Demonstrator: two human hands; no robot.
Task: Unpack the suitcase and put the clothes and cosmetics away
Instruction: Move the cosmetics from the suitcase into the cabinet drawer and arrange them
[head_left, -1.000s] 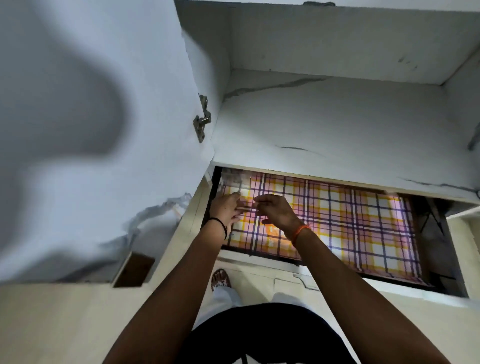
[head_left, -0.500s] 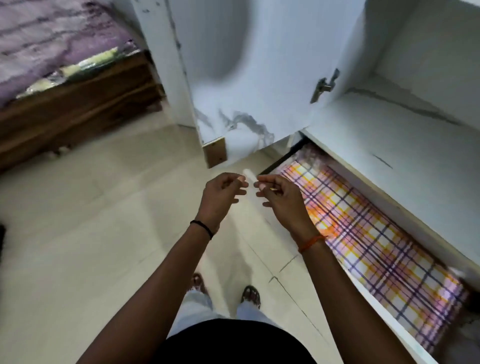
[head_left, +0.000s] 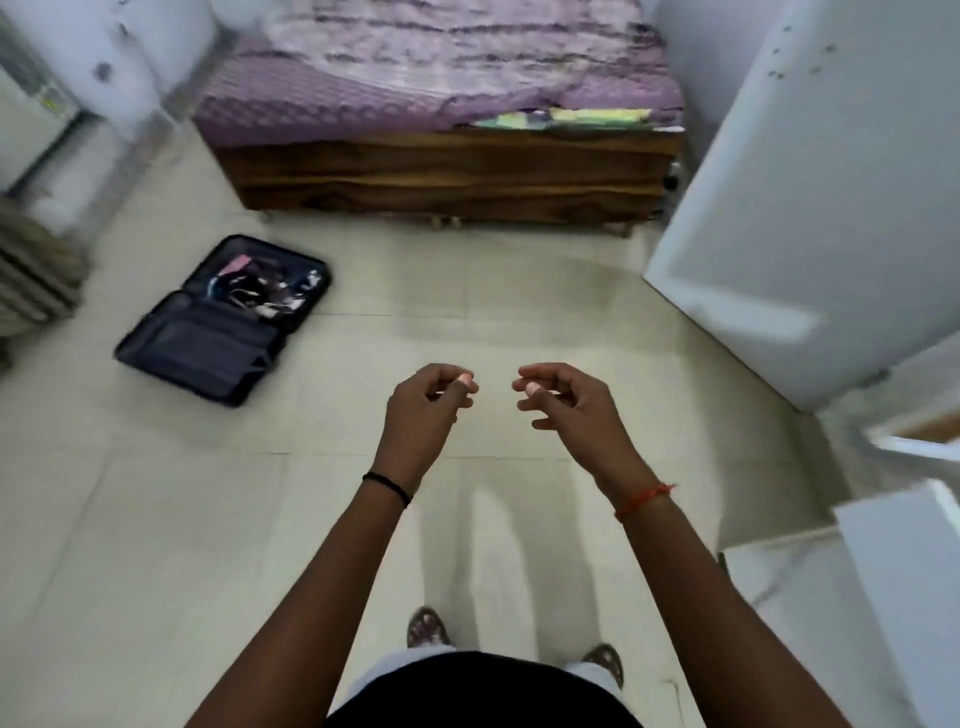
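Both arms out front over the pale tile floor (head_left: 156, 519). Left hand (head_left: 423, 402) w/ black wrist band and right hand (head_left: 566, 400) w/ orange thread: fingers loosely curled, holding nothing, hands apart. Suitcase (head_left: 223, 317) lies open on the floor, far left, contents jumbled in its far half. White wardrobe door (head_left: 810, 208) at right. Beyond, wooden bed (head_left: 441, 171) w/ purple cover.

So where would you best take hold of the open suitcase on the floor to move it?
Judging by its pose, grip the suitcase by the outer rim of the filled far half, coming from its right side; it lies flat, splayed open, and the near flap looks soft.
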